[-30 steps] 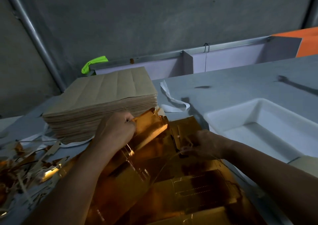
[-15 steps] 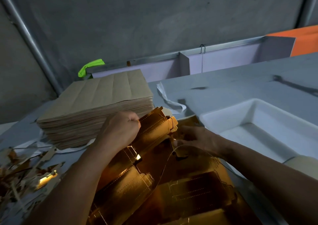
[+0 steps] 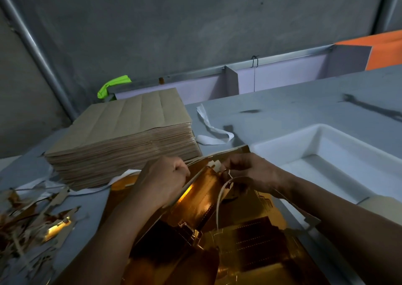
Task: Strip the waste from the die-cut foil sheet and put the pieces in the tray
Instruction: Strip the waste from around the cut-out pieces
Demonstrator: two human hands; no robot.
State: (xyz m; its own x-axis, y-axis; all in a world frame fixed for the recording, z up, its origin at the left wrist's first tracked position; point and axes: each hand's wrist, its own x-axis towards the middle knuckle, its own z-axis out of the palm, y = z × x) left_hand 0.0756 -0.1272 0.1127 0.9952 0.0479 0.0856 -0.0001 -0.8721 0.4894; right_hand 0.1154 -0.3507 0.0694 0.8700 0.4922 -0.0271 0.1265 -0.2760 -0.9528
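A shiny gold die-cut foil sheet [image 3: 250, 236] lies on the grey table in front of me, with its far part bent upward. My left hand [image 3: 165, 180] grips the raised left edge of the sheet with curled fingers. Just to its right, my right hand [image 3: 250, 171] pinches a small tab of the sheet at the top of the fold, and a thin pale strip of waste [image 3: 219, 199] loops down from the fingers. The white tray [image 3: 339, 165] stands to the right of the sheet.
A tall stack of brown card sheets [image 3: 126, 136] sits behind my left hand. Gold and white offcuts [image 3: 37, 226] litter the table at the left. A white paper strip [image 3: 211, 130] lies beyond the stack. Grey dividers and an orange panel [image 3: 387, 49] line the back.
Both hands have moved up and closer together at the far edge of the sheet. The sheet's fold has risen, and the thin waste strip now hangs free from my right hand.
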